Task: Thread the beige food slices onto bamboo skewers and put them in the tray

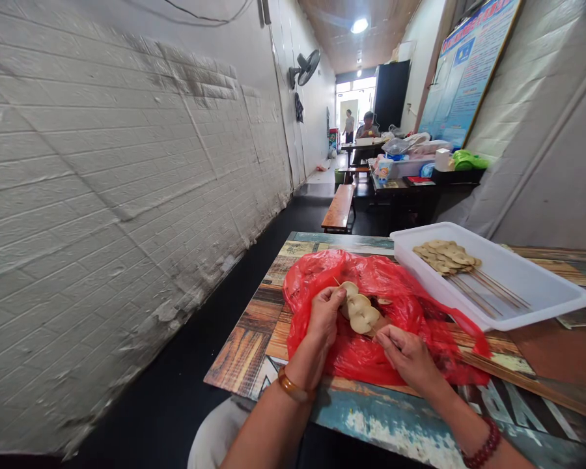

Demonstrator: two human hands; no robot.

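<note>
A skewer of pale round slices (364,318) is held between my hands over a crumpled red plastic bag (356,365). My left hand (325,314) pinches the upper left end, where a thin stick tip pokes out past the fingers. At the lower right end, my right hand (406,355) is closed on the skewer; its fingers partly hide the stick. More pale slices seem to lie inside the bag's opening, mostly covered. To the right, a white plastic tray (542,277) holds several finished-looking skewers (446,257) with their sticks pointing toward me.
Loose bamboo sticks (532,383) lie on the patterned wooden table (247,348), right of the bag. Beyond stand a wooden bench (339,207) and a dark table loaded with bags and boxes. Two people are far back. A white brick-patterned wall (127,195) runs along the left.
</note>
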